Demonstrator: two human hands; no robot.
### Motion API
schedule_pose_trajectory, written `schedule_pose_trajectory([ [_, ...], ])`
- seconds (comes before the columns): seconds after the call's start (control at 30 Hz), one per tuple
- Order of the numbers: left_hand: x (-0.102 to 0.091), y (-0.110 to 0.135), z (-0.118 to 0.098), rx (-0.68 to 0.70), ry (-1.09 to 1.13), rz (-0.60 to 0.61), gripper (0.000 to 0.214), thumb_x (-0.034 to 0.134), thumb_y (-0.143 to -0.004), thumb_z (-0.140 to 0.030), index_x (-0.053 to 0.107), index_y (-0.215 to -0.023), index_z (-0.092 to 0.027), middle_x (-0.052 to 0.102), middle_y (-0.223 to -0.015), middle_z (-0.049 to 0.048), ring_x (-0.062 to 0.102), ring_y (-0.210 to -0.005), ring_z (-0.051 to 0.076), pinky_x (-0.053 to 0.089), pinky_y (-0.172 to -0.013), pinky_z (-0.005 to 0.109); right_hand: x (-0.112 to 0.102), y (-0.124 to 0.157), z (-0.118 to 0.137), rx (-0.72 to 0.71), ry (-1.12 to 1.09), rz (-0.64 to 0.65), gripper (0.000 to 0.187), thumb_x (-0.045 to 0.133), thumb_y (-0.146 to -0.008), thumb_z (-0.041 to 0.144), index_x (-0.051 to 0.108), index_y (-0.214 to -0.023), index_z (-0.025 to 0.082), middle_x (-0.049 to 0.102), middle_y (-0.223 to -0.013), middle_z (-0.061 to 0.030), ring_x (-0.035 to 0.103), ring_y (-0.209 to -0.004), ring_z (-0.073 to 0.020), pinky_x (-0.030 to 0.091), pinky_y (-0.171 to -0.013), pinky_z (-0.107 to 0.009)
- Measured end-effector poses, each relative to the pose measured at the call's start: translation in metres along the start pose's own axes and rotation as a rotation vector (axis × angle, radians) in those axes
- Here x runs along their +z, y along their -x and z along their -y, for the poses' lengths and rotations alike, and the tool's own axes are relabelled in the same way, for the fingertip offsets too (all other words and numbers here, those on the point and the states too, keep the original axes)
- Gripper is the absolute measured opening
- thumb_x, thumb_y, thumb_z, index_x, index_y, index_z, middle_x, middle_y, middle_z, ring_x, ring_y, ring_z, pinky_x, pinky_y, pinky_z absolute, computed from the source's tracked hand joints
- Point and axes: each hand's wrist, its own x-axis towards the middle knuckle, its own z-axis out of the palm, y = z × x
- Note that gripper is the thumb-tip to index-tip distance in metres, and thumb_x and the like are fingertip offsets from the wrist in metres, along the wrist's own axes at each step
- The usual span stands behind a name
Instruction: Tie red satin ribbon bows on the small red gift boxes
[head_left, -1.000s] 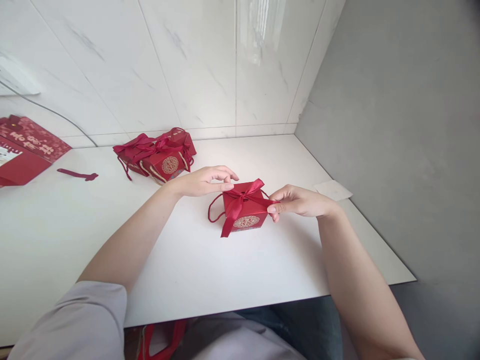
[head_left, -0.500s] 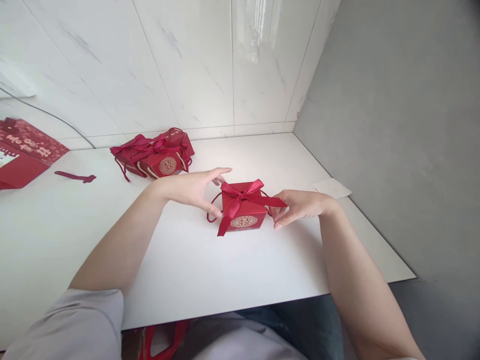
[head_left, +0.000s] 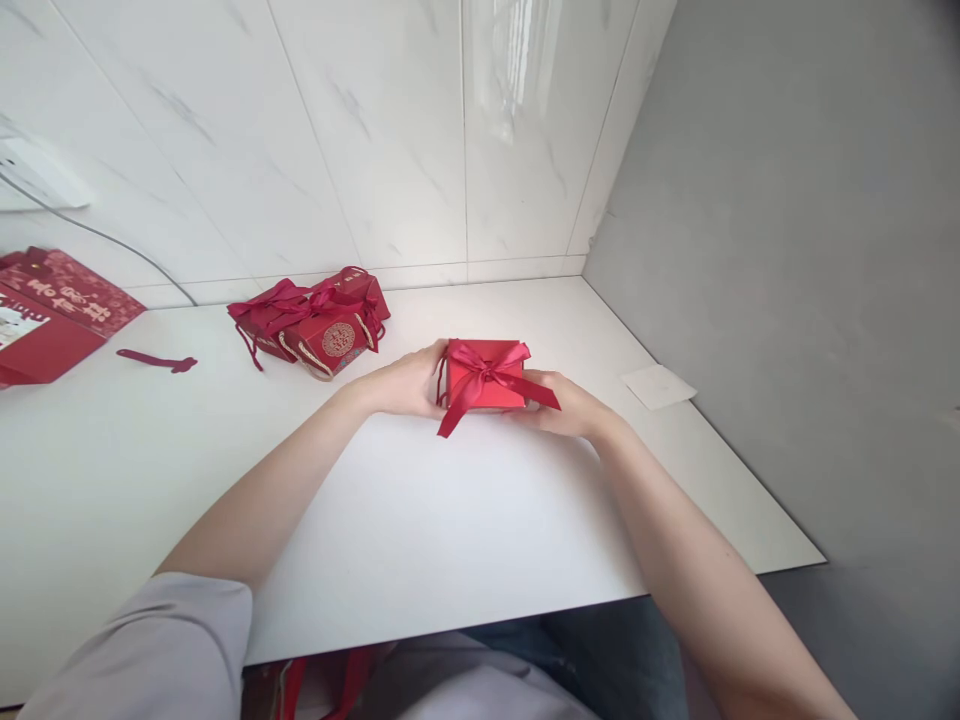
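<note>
Both arms reach forward, left hand (head_left: 409, 382) and right hand (head_left: 564, 404) clasped around the red gift box (head_left: 484, 372).

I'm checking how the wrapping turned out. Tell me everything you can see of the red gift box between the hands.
The gift box is small, squarish and red, apparently card, closed, with its top turned toward the camera. A darker red satin-like ribbon is tied across it in a bow, one tail trailing lower left, another right. The left hand and the right hand clasp its sides above the white table; whether it rests there is unclear.
</note>
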Motion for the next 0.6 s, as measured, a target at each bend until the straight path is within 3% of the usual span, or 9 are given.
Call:
schedule_pose_trajectory([
  [0.1,0.018,-0.005,0.013,0.065,-0.031,-0.182,0.105,0.081,-0.061,-0.045,0.026,-0.147,-0.02,0.034,-0.153,0.0184,0.036,-0.14,0.036,0.034,-0.114,0.047,0.005,-0.004,-0.011,-0.05,0.18,-0.144,0.016,0.058,-0.079,0.029,0.055,-0.092,0.02,0.063,-0.096,-0.0081,0.058,-0.074,-0.0209,0.038,-0.064,-0.03],
  [0.2,0.038,-0.007,0.026,0.053,0.014,-0.291,0.108,0.077,-0.066,-0.047,0.016,-0.15,-0.019,0.028,-0.155,0.0201,0.034,-0.143,0.034,0.032,-0.116,0.046,0.009,-0.009,-0.017,-0.06,0.2,-0.163,0.015,0.055,-0.077,0.023,0.053,-0.092,0.02,0.064,-0.095,-0.0096,0.058,-0.074,-0.0218,0.038,-0.062,-0.03],
  [0.3,0.05,-0.007,0.034,0.053,-0.008,-0.372,0.102,0.075,-0.067,-0.048,0.018,-0.148,-0.022,0.032,-0.154,0.0178,0.038,-0.14,0.033,0.034,-0.115,0.048,0.012,-0.011,-0.019,-0.052,0.179,-0.174,0.012,0.052,-0.077,0.02,0.052,-0.089,0.02,0.065,-0.09,-0.0092,0.058,-0.073,-0.0217,0.038,-0.062,-0.029],
  [0.47,0.052,-0.006,0.041,0.123,-0.098,-0.463,0.097,0.079,-0.064,-0.041,0.026,-0.144,-0.028,0.044,-0.147,0.0132,0.049,-0.132,0.032,0.044,-0.107,0.05,0.006,-0.008,-0.017,0.019,0.152,-0.218,0.017,0.046,-0.078,0.016,0.058,-0.089,0.021,0.068,-0.091,-0.0073,0.059,-0.073,-0.0206,0.038,-0.064,-0.029],
  [0.6,0.055,-0.009,0.045,0.151,-0.131,-0.539,0.096,0.081,-0.061,-0.032,0.03,-0.143,-0.025,0.049,-0.143,0.0133,0.055,-0.127,0.032,0.05,-0.101,0.048,-0.01,-0.001,-0.006,0.124,-0.243,-0.254,0.023,0.039,-0.086,0.02,0.062,-0.084,0.021,0.07,-0.089,-0.0049,0.062,-0.081,-0.0189,0.045,-0.072,-0.029],
])
